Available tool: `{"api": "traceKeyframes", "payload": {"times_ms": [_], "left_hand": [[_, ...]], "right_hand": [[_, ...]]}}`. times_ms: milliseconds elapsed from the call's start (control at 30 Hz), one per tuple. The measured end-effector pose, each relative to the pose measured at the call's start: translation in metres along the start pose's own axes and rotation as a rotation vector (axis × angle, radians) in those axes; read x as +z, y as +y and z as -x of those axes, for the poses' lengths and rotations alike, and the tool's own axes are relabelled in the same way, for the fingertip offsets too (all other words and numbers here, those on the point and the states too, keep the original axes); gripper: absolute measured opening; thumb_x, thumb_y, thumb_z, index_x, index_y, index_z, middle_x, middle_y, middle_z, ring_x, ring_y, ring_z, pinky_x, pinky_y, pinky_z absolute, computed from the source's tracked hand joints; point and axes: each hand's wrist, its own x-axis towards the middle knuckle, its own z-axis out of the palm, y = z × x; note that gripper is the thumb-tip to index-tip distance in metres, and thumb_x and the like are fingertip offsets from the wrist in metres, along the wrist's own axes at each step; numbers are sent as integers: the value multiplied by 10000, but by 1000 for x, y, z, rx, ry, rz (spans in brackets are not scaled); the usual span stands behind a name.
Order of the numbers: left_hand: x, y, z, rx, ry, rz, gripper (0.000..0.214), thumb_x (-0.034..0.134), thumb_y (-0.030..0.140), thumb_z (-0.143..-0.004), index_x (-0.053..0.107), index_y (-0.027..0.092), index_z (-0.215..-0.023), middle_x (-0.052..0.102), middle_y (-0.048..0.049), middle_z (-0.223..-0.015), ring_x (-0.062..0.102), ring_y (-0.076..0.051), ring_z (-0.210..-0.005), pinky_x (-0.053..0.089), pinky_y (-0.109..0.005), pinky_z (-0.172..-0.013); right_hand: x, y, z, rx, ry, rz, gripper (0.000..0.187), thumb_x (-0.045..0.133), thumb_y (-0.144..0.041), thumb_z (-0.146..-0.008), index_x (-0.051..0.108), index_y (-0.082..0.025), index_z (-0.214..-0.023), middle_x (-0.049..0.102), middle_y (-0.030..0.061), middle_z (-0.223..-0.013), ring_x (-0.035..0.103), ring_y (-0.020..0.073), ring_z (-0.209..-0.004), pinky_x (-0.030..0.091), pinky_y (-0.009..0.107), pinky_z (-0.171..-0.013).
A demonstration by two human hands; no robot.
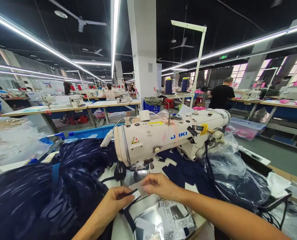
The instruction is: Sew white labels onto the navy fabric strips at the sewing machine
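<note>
Below the needle area of a white sewing machine (148, 140), my left hand (119, 199) pinches a narrow dark strap (129, 218) between thumb and fingers. A small white label (136, 194) lies against the strap at my left fingertips. My right hand (160, 187) is closed, thumb against fingertips, at the edge of a thin translucent piece (137, 186) between the two hands. Whether that piece joins the label I cannot tell. Just in front of my hands, a shiny plate (148, 222) carries printed label strips (172, 216).
A large heap of navy straps (70, 180) fills the left side. Navy fabric pieces (183, 168) lie under the machine arm. Clear plastic bags (225, 163) crowd the right. Thread cones (168, 86) stand behind, and a person in black (222, 95) sits farther back.
</note>
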Motion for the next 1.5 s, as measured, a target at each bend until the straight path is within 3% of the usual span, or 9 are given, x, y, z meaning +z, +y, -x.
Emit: {"api": "traceKeyframes", "payload": {"times_ms": [67,133,233,300,467,600,767,1100,1500], "left_hand": [[-10,4,6,145,17,-269,278,549,395,-698,588,142,-588,534,1,-550,470,-116,-517,350,-212,-491],[-17,9,9,442,198,-653,250,448,280,-794,596,153,-638,556,-16,-590,479,-126,-530,346,-230,-509],[-12,14,-1,947,425,-1208,353,293,103,-855,584,143,-658,558,-40,-629,452,-132,-518,322,-265,-530],[-3,11,-16,1117,405,-1411,392,241,21,-842,566,126,-650,551,-46,-627,443,-135,-506,316,-279,-542],[16,-13,-42,1082,316,-1450,288,332,8,-796,519,129,-613,516,-30,-601,426,-141,-493,278,-294,-536],[17,-25,-36,1077,242,-1501,174,434,51,-760,521,129,-632,507,-18,-582,425,-148,-514,253,-304,-556],[17,-24,-29,1106,209,-1590,180,471,90,-786,512,121,-614,503,-12,-548,416,-143,-508,239,-311,-580],[19,-31,-21,1003,226,-1582,223,416,66,-821,498,126,-622,529,-26,-570,442,-147,-527,259,-316,-599],[18,-27,-19,1104,388,-1477,303,294,20,-836,502,124,-641,495,-19,-538,424,-146,-486,283,-301,-589]], "right_hand": [[-30,4,-3,-46,41,514,137,505,-200,-799,584,-135,-890,619,52,-822,574,154,-776,429,251,-687],[-60,9,-11,-45,127,1125,199,434,-88,-810,581,-127,-937,610,114,-971,548,206,-933,402,320,-802],[-89,19,-28,-36,97,1289,273,389,-6,-780,594,-118,-923,617,154,-956,553,251,-941,394,377,-808],[-98,25,-38,-43,52,1298,268,409,3,-755,609,-122,-881,633,149,-902,573,256,-893,409,366,-778],[-105,30,-46,-76,104,1292,298,362,-39,-791,614,-151,-903,640,119,-894,569,240,-865,408,360,-780],[-89,30,-37,-297,257,1147,308,339,-72,-801,604,-152,-937,631,97,-881,550,226,-851,393,360,-791],[-33,25,-31,-525,-156,1059,270,401,-65,-792,622,-191,-881,632,49,-820,549,181,-817,368,317,-797],[16,9,-24,-115,40,1156,278,418,-251,-827,544,-130,-1043,593,137,-981,547,251,-892,386,348,-757],[10,16,-25,-86,-56,955,161,407,-157,-831,567,-155,-811,596,64,-868,533,187,-866,370,280,-726]]}}
